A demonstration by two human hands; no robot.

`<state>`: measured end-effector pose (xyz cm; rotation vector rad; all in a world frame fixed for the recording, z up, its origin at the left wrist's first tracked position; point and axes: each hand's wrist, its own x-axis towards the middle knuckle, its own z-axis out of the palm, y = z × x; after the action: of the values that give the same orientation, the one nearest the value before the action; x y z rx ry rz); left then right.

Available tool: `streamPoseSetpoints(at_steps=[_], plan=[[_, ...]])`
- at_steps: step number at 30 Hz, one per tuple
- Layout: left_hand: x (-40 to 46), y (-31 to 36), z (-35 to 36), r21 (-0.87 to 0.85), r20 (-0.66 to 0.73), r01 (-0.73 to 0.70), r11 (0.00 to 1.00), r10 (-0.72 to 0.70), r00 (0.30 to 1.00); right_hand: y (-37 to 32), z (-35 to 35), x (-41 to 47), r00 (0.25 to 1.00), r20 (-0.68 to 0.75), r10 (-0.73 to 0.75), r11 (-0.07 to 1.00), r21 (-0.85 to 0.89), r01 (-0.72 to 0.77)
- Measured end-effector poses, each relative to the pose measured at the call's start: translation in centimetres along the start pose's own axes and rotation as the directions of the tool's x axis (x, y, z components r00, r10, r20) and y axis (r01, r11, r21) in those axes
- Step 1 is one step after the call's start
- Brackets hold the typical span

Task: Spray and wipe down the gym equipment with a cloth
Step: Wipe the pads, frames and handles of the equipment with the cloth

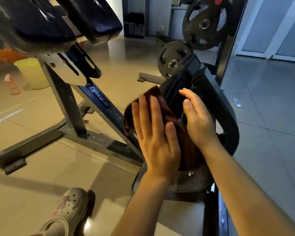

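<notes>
At the centre of the frame my left hand (154, 133) lies flat, fingers straight and together, pressing a dark brown cloth (162, 114) against the black arm of the gym machine (216, 106); the hand grasps nothing, it only bears on the fabric. Just to its right my right hand (198, 116) is likewise released, fingers extended and relaxed, its palm facing the left hand, with the cloth lying between the two; I cannot tell whether its fingertips touch the black pad behind them. The cloth runs diagonally from just above my left fingertips down toward my right wrist, covering the sloped part of the machine. In the upper left, two dark padded cushions (46, 23) sit on a grey steel frame (65, 103) whose legs spread across the tiled floor (41, 176). In the upper right, two black weight plates (203, 23) hang on pegs, the larger above the smaller. At the left edge a pale yellow bucket (33, 73) stands on the floor, with a spray bottle (12, 85) just beside it to the left, blurred. At the bottom, left of centre, my foot wears a light clog (69, 212).
</notes>
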<state>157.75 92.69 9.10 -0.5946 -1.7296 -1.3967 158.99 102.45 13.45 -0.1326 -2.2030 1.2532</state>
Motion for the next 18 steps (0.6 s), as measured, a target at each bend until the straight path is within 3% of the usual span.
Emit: streamPoseSetpoints(at_steps=[2, 4, 7, 9, 13, 18], plan=[[4.0, -0.1, -1.2, -0.042, 0.050, 0.093, 0.995, -0.091, 0.995, 0.2, 0.1, 0.1, 1.000, -0.006, 0.000, 1.000, 0.011, 0.001], [7.3, -0.3, -2.1, -0.050, 0.225, 0.192, 0.980, -0.176, 0.958, 0.2, 0.2, 0.1, 1.000, -0.015, -0.006, 1.000, 0.015, 0.006], [8.1, -0.7, -2.4, -0.046, 0.344, 0.222, 0.974, -0.193, 0.919, 0.1, 0.2, 0.2, 1.000, -0.023, 0.002, 1.000, 0.031, -0.001], [6.7, -0.5, -2.1, -0.058, 0.259, 0.221, 0.974, -0.199, 0.945, -0.1, 0.3, 0.2, 0.999, -0.033, 0.010, 0.999, 0.037, -0.009], [1.1, 1.0, -0.1, -0.016, -0.041, 0.172, 0.985, -0.173, 0.984, -0.2, 0.3, 0.3, 0.999, -0.046, 0.016, 0.998, 0.061, -0.013], [-1.7, 1.2, 1.3, 0.007, -0.110, 0.164, 0.986, -0.162, 0.981, 0.0, 0.2, 0.5, 1.000, -0.027, 0.002, 0.999, 0.041, -0.001]])
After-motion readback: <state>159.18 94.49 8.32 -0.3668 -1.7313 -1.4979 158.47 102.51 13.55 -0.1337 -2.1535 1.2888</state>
